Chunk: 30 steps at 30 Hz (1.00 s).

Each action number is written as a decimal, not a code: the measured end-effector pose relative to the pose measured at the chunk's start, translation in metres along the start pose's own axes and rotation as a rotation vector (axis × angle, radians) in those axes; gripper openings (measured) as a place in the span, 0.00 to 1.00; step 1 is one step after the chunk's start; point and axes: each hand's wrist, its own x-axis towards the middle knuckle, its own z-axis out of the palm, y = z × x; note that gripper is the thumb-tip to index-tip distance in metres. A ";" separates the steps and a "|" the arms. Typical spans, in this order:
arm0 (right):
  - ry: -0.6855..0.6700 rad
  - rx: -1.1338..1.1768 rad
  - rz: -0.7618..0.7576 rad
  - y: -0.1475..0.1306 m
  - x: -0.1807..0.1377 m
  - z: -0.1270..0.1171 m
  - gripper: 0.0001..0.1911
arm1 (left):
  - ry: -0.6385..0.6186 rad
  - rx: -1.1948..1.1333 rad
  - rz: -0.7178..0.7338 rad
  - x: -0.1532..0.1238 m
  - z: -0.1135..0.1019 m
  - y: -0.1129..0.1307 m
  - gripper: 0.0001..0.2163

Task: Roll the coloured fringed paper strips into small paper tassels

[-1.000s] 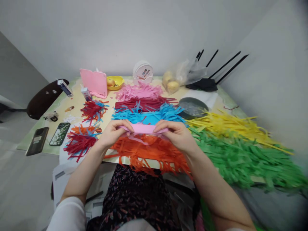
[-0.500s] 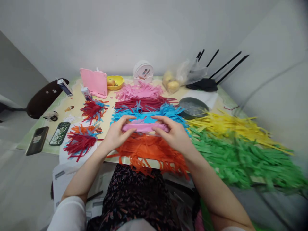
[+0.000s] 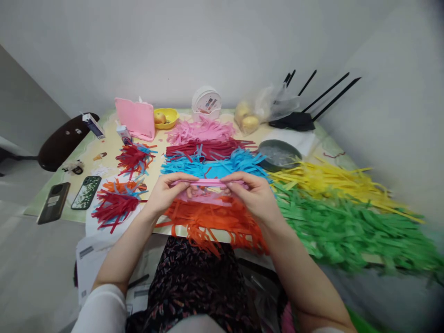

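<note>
Both hands hold a bundle of pink paper strips level above the orange strip pile at the table's near edge. My left hand pinches the bundle's left end, fingers closed. My right hand grips its right end, fingers curled over it. Some pink strips hang down between the hands. Just beyond them lies the blue strip pile.
Dark red and pink piles lie further back; yellow and green strips spread right. Small mixed bundles, two phones, a pink case, a yellow bowl, a dark dish and a bag share the table.
The hands pressed the pink bundle together and rolled it; it now shows as a thinner edge-on band held slightly lower, with strips hanging beneath.
</note>
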 end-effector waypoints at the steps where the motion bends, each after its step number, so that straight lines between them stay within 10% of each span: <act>1: -0.003 0.023 -0.011 0.001 0.000 0.000 0.05 | 0.000 -0.031 0.006 0.000 0.000 -0.001 0.08; 8: -0.044 -0.092 -0.157 -0.009 0.000 0.001 0.07 | -0.001 -0.082 0.016 0.001 -0.001 -0.003 0.09; 17: 0.045 -0.480 -0.195 -0.011 -0.007 0.003 0.12 | 0.089 0.601 0.235 -0.006 0.008 0.008 0.08; 30: -0.112 -0.288 0.014 -0.023 0.000 -0.010 0.14 | -0.166 0.459 0.316 -0.003 -0.005 0.011 0.11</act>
